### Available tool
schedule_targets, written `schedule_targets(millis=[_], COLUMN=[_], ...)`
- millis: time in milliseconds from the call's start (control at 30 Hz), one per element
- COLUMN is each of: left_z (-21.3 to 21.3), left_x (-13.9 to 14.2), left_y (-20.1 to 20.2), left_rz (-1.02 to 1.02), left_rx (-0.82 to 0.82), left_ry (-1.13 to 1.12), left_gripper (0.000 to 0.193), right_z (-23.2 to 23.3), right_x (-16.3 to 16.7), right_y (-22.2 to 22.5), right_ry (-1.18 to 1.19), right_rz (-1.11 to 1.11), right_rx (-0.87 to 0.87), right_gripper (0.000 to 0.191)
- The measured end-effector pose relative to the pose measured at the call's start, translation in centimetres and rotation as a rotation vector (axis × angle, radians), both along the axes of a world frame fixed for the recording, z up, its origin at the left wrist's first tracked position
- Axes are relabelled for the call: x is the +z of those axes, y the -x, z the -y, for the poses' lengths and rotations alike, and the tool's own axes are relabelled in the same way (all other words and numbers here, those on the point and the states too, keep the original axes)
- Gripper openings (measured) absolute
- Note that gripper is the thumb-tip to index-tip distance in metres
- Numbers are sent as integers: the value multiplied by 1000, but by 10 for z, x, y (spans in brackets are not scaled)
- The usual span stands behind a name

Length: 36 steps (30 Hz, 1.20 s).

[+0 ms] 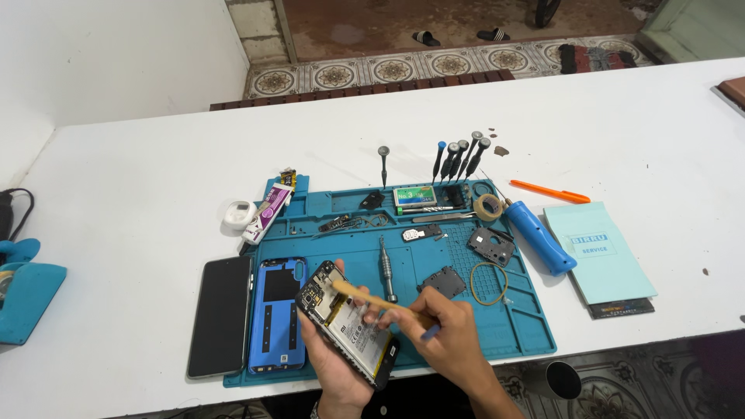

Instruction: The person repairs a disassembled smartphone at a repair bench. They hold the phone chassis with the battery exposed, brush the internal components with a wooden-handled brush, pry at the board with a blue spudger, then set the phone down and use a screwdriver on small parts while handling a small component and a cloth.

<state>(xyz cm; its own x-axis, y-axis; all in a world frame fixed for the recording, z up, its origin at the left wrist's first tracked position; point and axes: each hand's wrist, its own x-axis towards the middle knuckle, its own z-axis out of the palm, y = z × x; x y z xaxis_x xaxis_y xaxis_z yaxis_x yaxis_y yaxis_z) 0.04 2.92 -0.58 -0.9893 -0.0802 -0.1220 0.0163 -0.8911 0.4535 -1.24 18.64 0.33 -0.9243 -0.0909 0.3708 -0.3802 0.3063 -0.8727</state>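
My left hand holds an opened phone tilted above the front edge of a blue work mat; its circuit board and battery face up. My right hand grips a small brush with a wooden handle, and the bristle tip rests on the phone's upper board. A blue phone back cover lies flat on the mat just left of the phone. A black screen panel lies left of that, on the white table.
On the mat lie a metal screwdriver, black plastic frame parts, a rubber band and a tape roll. Several screwdrivers stand behind. A blue handled tool, an orange pen, a teal booklet and a glue tube lie nearby.
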Motion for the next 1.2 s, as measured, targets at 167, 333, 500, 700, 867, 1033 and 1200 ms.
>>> schedule_targets(millis=[167,333,500,700,867,1033,1200], left_z=[0,-1,0,-1,0,0,2], left_x=[0,1,1,0,-5,-8,-5], left_y=[0,-2,-2,-2,-3,-4,-3], left_rz=[-91,-76,-136,-119,-101,-211,-23], left_rx=[-51,-31,-64,-39,-11,-44,-30], left_ry=[-109,-76,-131,-105,-53,-121,-50], left_gripper=[92,92,89,89,91,88,91], right_z=[-1,1,0,2,1,-1,-2], right_x=[-1,-3,0,2,1,-2,-3], right_y=[-2,0,-2,-2,-1,-2,0], right_ry=[-9,-4,-39,-13,-31,-25,-109], right_rz=[-4,-5,15,-3,18,-20,7], right_rx=[115,19,148,148,-9,138,31], right_gripper=[29,33,32,36,36,34,30])
